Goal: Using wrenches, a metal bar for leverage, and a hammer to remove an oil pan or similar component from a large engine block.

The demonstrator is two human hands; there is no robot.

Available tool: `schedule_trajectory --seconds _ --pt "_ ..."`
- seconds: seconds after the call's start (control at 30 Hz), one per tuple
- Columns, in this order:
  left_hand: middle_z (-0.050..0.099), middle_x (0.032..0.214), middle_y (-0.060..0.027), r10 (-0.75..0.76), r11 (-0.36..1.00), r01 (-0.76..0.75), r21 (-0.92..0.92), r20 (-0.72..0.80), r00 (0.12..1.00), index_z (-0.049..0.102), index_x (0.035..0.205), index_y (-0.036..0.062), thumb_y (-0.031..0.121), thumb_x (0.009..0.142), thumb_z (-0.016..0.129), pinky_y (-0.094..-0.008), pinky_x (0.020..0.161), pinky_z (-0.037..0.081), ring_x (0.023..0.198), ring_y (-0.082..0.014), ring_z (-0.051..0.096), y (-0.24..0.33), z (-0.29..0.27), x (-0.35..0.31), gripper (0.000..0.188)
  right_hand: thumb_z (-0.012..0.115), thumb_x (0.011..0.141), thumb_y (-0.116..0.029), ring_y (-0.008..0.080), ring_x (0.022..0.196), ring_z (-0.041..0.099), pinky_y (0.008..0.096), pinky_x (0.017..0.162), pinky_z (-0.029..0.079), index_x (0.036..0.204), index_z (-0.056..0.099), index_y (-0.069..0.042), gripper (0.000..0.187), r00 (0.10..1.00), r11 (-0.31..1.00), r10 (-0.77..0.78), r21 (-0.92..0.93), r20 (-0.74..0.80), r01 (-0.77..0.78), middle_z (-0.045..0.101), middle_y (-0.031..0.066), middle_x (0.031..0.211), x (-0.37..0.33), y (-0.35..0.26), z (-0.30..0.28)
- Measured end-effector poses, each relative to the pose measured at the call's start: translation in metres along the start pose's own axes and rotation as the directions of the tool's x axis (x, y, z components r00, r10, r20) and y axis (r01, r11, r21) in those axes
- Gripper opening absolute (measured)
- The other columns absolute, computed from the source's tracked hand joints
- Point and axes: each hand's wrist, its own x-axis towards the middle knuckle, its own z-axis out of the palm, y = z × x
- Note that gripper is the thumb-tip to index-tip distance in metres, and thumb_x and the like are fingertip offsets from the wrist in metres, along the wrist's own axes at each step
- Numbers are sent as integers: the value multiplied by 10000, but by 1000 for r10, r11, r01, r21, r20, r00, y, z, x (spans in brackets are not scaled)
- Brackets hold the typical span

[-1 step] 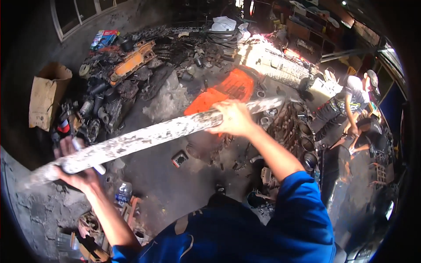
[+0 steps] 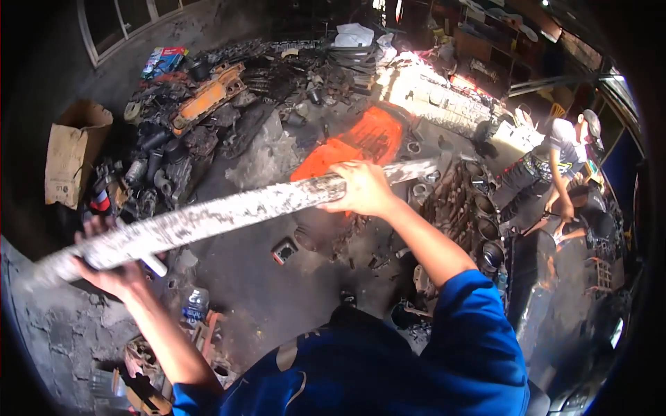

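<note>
Gripping long mottled bar (image 2: 222, 220) aslant from eight o'clock to two, with fingers of right hand (image 2: 364, 191) wrapped over near centre and those of left hand (image 2: 114, 279) loosely cupped beneath at eight, probably wide-set for balance.

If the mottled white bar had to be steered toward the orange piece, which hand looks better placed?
Probably the right hand: its grip on the mottled white bar appears just below the orange piece in view, while the left hand meets the bar far to the left.
</note>
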Motion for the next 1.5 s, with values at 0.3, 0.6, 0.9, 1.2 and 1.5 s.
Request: schedule_trajectory --seconds 0.3,0.6,0.9,1.2,1.5 --pt "562 958 -117 -184 983 148 110 603 776 494 1180 0 270 870 633 -412 848 462 836 -225 564 -165 266 -17 434 765 667 -473 331 974 649 411 837 505 1085 622 -28 627 925 812 129 497 357 -306 680 175 1017 49 126 82" --pt "537 847 -104 -273 961 179 210 813 514 485 1135 45 258 892 580 -379 750 472 757 -216 549 -263 341 -76 337 789 681 -327 322 991 637 391 861 496 1107 609 -49 540 910 599 287 685 299 -414 670 166 1045 20 193 120" --pt "580 728 -142 -285 958 159 237 782 554 428 1104 19 183 813 684 -366 630 513 639 -232 593 -301 307 -130 421 715 764 -252 351 1201 521 415 1001 429 1268 522 -39 580 811 756 501 303 303 -580 571 199 1248 -16 191 121" --pt "633 850 -40 -396 869 465 171 805 443 577 980 29 5 780 744 -272 695 505 750 -114 603 -314 226 -144 262 660 879 -215 262 1201 556 387 1022 434 1349 456 -42 542 750 790 512 571 -419 -221 573 148 1298 30 41 -87" --pt "628 902 -12 -565 759 525 385 791 236 543 1077 38 30 754 776 -289 743 497 817 -116 603 -333 222 -129 399 720 826 -394 204 949 597 350 836 476 1136 541 15 544 782 922 133 365 -609 128 609 124 1040 203 -87 -201"
